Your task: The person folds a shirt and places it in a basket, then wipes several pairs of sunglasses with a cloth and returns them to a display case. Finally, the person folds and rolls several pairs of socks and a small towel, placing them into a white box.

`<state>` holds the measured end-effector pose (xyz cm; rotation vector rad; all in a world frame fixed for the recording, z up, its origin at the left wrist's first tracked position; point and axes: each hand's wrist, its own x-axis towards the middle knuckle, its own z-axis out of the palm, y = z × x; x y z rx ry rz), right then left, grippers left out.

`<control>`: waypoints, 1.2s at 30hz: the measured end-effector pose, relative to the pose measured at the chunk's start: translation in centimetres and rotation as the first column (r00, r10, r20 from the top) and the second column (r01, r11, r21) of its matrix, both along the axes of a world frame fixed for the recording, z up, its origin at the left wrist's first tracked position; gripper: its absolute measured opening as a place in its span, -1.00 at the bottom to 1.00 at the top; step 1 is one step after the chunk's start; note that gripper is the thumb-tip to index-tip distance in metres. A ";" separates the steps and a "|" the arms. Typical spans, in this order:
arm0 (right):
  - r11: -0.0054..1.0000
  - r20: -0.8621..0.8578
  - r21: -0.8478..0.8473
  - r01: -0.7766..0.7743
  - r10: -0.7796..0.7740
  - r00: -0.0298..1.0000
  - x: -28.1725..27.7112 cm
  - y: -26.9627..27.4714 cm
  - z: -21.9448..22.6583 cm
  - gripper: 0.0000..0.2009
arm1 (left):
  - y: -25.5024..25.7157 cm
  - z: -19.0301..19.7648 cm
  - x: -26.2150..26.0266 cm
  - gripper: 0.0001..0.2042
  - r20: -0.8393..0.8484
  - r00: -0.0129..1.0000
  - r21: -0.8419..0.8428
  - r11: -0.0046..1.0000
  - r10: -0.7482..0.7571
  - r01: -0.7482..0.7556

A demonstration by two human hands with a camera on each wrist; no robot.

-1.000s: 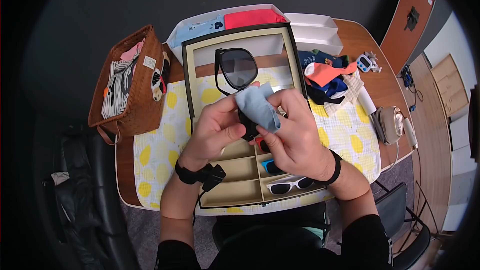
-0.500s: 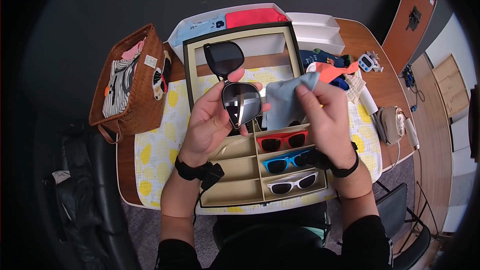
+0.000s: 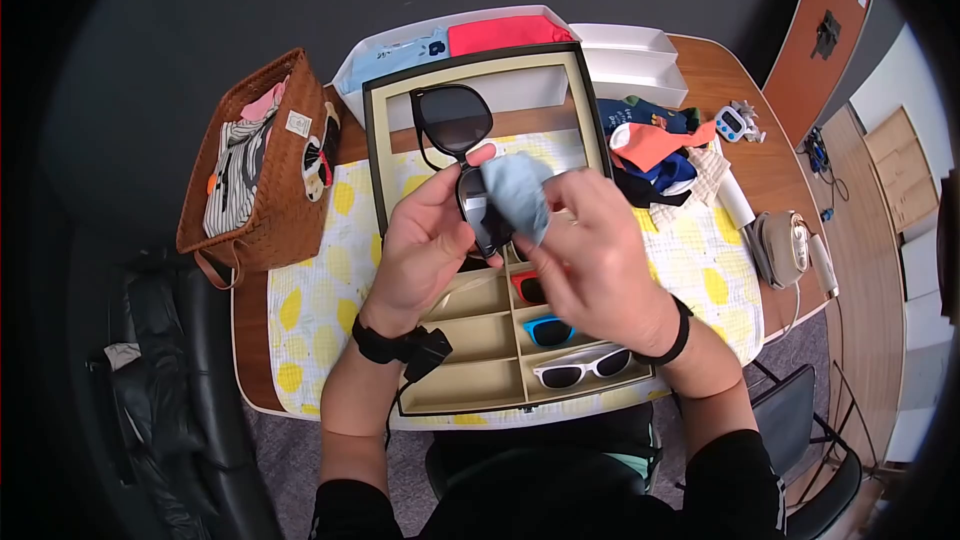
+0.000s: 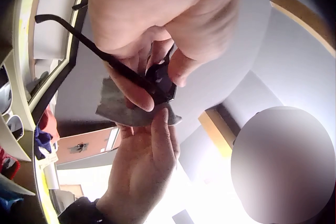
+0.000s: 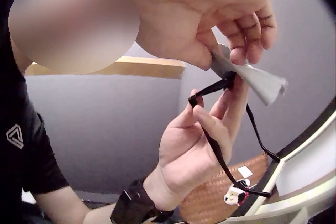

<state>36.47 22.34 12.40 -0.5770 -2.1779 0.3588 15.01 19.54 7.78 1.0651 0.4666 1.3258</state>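
My left hand (image 3: 420, 250) holds a pair of black sunglasses (image 3: 455, 120) up over the display case, one dark lens toward the back and the other nearer to me. Pinched between thumb and fingers of my right hand (image 3: 605, 265) is a light blue cloth (image 3: 517, 190), which covers part of the nearer lens. In the left wrist view the cloth (image 4: 118, 107) lies against the frame, between both hands. From the right wrist, the unfolded temples of the sunglasses (image 5: 216, 149) show hanging below, with the cloth (image 5: 268, 86) fanned out above them.
Under my hands the case (image 3: 460, 380), lid raised, holds red, blue and white sunglasses (image 3: 583, 370) in its right compartments. A wicker basket (image 3: 285, 180) of clothes stands left. Socks (image 3: 660, 145), a timer (image 3: 730, 124) and a beige corded device (image 3: 778, 245) lie right. White boxes (image 3: 628, 75) stand behind.
Half a second ago my right hand held the cloth off to the right, baring the nearer lens. Now it is back on that lens, as one second ago. The left hand keeps its hold.
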 end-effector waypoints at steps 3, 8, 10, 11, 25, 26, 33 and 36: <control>0.990 -0.005 0.130 -0.045 0.046 0.999 -1.0 -0.8 -0.3 -0.83 | -0.1 -0.1 0.8 -0.25 0.038 0.999 -0.006 1.000 0.023 -0.022; 0.991 -0.060 0.135 -0.001 0.009 0.998 -1.0 -0.3 -1.0 -0.73 | -0.2 -0.6 0.7 -0.30 -0.102 0.995 0.067 0.998 -0.009 0.016; 0.988 -0.061 0.157 0.011 -0.002 0.998 -1.0 -0.2 -0.9 -0.71 | -0.3 -0.8 1.0 -0.31 -0.072 0.997 0.080 0.997 0.020 -0.014; 0.984 -0.064 0.179 0.027 -0.015 0.998 -1.0 -0.1 -0.9 -0.70 | -0.3 -0.8 1.0 -0.32 -0.067 0.997 0.070 0.997 0.028 -0.023; 0.967 0.010 0.248 -0.059 0.058 0.998 -1.3 -0.4 -0.8 -0.68 | -0.2 -0.4 0.5 -0.30 -0.228 0.971 0.164 0.986 0.070 -0.032; 0.970 0.020 0.227 -0.086 0.084 0.996 -1.2 -0.6 -0.7 -0.67 | -0.3 0.6 1.0 -0.28 -0.264 0.952 0.138 0.983 0.154 -0.121; 0.974 0.053 0.180 -0.138 0.130 0.990 -1.1 -1.4 -0.3 -0.62 | 0.0 1.5 0.7 -0.22 -0.220 0.949 0.071 0.974 0.226 -0.215; 0.978 -0.007 0.189 -0.083 0.086 0.996 -1.2 -0.8 -0.4 -0.62 | -0.3 -0.3 0.2 -0.22 -0.334 0.928 0.126 0.984 0.165 -0.129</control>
